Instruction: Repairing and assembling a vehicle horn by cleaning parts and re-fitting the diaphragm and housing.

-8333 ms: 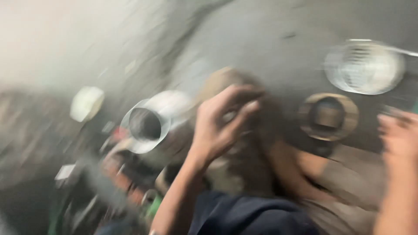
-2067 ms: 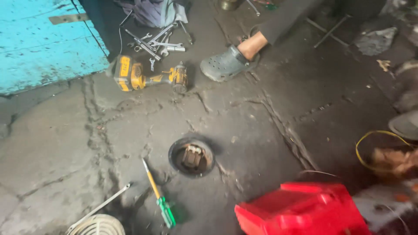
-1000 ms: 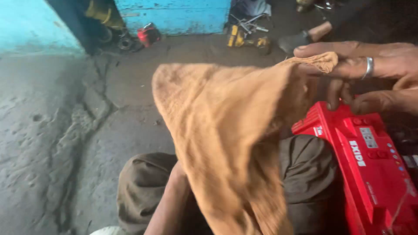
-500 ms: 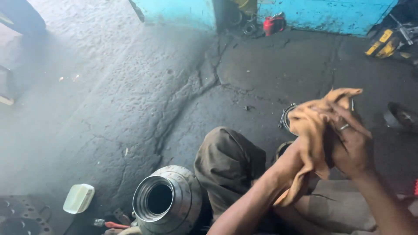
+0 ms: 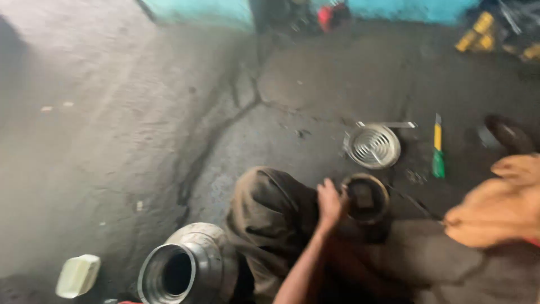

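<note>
My left hand (image 5: pixel 330 202) reaches out over my bent knee in brown trousers (image 5: pixel 270 208). Its fingers grip the rim of a round black ring-shaped part (image 5: pixel 368 198) that rests on the floor. At the right edge an orange cloth (image 5: pixel 498 211) is bunched up and blurred. My right hand is under the cloth, holding it, and barely shows.
A round metal grille (image 5: pixel 372 146) lies just beyond the black part, with a yellow-and-green screwdriver (image 5: pixel 437 147) to its right. A hollow metal cylinder (image 5: pixel 179 270) lies by my left knee, a small white container (image 5: pixel 77 275) farther left. A yellow drill (image 5: pixel 478 35) lies by the blue wall (image 5: pixel 197 8).
Both hands were on the orange cloth half a second ago. The left hand has let go and dropped onto the black round part. The cloth has swung right with the right hand.
</note>
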